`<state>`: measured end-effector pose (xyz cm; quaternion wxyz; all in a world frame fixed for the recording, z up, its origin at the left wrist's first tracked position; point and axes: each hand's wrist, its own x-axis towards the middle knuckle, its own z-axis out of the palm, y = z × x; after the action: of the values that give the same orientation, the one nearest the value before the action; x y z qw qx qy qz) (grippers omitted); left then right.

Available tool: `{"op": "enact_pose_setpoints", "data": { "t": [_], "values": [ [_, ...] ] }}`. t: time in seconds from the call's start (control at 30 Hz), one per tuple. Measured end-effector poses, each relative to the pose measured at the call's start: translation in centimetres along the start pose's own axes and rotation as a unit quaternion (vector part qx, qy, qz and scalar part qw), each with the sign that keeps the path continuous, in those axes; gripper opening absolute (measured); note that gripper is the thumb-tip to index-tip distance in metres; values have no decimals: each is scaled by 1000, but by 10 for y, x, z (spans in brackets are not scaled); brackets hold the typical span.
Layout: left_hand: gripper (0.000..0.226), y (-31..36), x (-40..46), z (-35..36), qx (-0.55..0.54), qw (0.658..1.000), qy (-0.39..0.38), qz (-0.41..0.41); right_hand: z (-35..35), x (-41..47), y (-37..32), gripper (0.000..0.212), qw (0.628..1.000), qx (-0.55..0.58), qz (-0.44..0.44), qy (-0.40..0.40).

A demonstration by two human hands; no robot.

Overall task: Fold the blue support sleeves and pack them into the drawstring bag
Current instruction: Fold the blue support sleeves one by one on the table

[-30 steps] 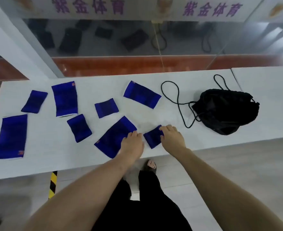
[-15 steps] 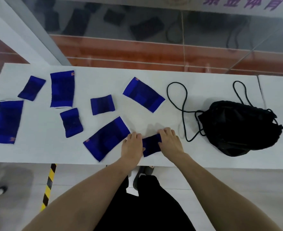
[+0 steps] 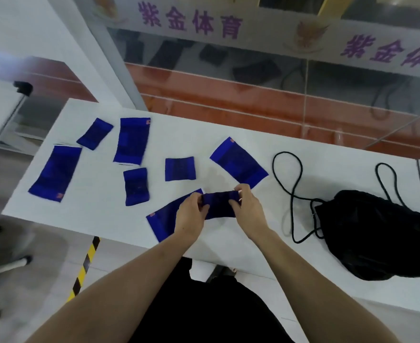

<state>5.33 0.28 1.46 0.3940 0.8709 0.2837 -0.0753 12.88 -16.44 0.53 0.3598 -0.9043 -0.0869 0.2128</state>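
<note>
Both bare forearms reached forward from the bottom of the view and converged toward the middle. The left hand (image 3: 191,216) was curled, its thumb and fingers pinching one end of a small blue sleeve (image 3: 219,204). The right hand (image 3: 247,209) pinched the other end, fingertips hooked over its far edge, knuckles up.
</note>
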Motion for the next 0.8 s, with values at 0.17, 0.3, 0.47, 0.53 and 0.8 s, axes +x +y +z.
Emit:
{"op": "enact_pose_setpoints", "data": {
  "t": [0.17, 0.3, 0.47, 0.53, 0.8],
  "values": [
    [14, -24, 34, -42, -50, 998, 21, -45, 33, 43, -47, 29, 999, -7, -34, 1],
    [26, -46, 68, -72, -111, 989, 34, -93, 61, 74, -82, 28, 999, -15, -31, -10],
    [30, -67, 114, -92, -131, 983, 47, -123, 88, 108, -110, 30, 999, -26, -18, -4],
    [30, -75, 130, -95, -130, 984, 35, -117, 98, 120, -117, 31, 999, -33, 2, -2],
    [30, -86, 165, -92, -87, 993, -13, -77, 112, 144, -122, 37, 997, -65, 47, 12]
  ]
}}
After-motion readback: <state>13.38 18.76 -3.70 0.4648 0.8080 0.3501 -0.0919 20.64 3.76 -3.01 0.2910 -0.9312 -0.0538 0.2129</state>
